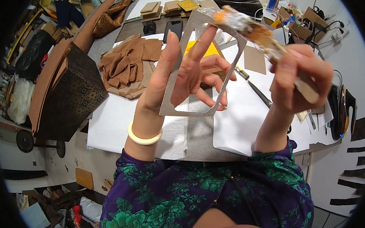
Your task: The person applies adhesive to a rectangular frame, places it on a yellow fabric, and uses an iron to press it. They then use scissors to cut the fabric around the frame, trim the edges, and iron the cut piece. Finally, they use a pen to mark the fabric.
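Head view: the left hand [187,78] holds up a thin grey card frame [169,100] above the table [109,126], its fingers spread around and behind the open middle and the thumb rising past the left bar. The right hand [298,77] is closed around the handle of a brush [265,41], whose messy, coated bristles lie over the frame's upper bar, close to the left index fingertip; whether they touch the card cannot be told. The frame should be light and fairly stiff, though its narrow bars would likely bend under a hard push, and any wet coating would make it slippery or sticky. The lower bar or lower left corner looks the cleanest place to hold. Beyond lie a heap of brown cloth [124,65], a phone [172,30] and a yellow sheet [206,49]; a slim dark tool [257,89] lies between frame and right wrist, and the brush itself blocks the upper right corner.
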Motion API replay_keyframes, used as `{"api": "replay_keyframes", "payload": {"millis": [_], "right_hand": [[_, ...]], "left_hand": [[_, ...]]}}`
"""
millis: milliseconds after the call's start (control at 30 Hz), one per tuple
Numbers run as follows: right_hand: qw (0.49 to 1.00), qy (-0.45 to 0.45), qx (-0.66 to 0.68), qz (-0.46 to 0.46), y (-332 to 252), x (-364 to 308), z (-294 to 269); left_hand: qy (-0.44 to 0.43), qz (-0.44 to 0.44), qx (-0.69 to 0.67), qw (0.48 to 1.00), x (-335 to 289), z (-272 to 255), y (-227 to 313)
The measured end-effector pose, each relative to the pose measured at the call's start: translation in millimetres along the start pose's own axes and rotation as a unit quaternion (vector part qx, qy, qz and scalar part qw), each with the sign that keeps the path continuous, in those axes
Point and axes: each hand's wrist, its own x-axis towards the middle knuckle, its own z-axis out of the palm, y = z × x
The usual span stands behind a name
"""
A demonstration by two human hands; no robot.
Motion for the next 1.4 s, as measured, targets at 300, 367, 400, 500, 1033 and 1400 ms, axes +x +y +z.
{"api": "replay_keyframes", "payload": {"millis": [300,367,400,500,1033,1400], "right_hand": [[0.997,-0.025,-0.001,-0.077,-3,1,-2],[0.995,-0.008,0.041,-0.092,-5,2,4],[0.994,-0.013,0.035,-0.101,-3,1,5],[0.994,-0.018,-0.031,-0.108,3,3,0],[0.994,-0.032,-0.003,-0.100,9,5,3],[0.994,-0.043,0.030,-0.094,13,8,-6]], "left_hand": [[0.005,0.038,-0.027,0.999,2,2,1],[0.012,0.034,-0.036,0.999,0,0,-2],[0.014,0.037,-0.039,0.998,0,1,-1],[-0.073,0.063,-0.035,0.995,3,-8,6],[-0.102,0.137,-0.119,0.978,5,-16,-7],[-0.106,0.149,-0.094,0.979,6,-24,1]]}}
